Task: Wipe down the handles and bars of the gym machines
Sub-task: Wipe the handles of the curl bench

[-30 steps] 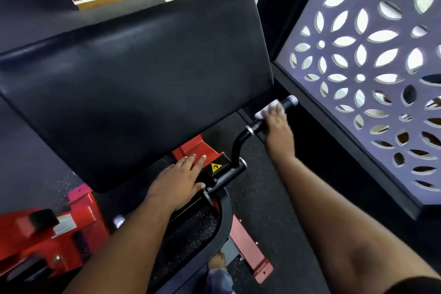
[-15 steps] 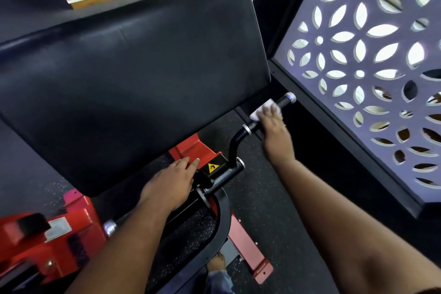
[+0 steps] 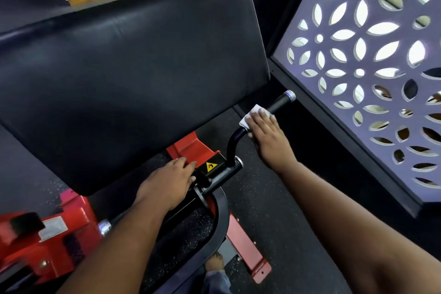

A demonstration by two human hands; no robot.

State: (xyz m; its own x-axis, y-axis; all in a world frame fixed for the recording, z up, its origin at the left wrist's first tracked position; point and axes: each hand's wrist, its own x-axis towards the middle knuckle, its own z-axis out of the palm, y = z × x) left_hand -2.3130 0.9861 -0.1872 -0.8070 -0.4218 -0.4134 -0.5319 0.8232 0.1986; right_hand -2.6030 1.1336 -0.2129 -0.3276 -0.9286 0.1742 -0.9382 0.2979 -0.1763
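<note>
White cloth (image 3: pixel 253 114) under right hand (image 3: pixel 268 136), seemingly pressed on handle (image 3: pixel 278 104).

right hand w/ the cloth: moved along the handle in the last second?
Yes. The right hand and white cloth slid down the black handle, away from its silver end cap, toward the bend.

Pad (image 3: pixel 133 74): glossy black vinyl, faint creases. Handle (image 3: pixel 278 104) right of pad: matt black, shiny metal cap. White paper-like wipe (image 3: pixel 250 114). Frame (image 3: pixel 191 148) below pad: glossy red painted metal.
</note>
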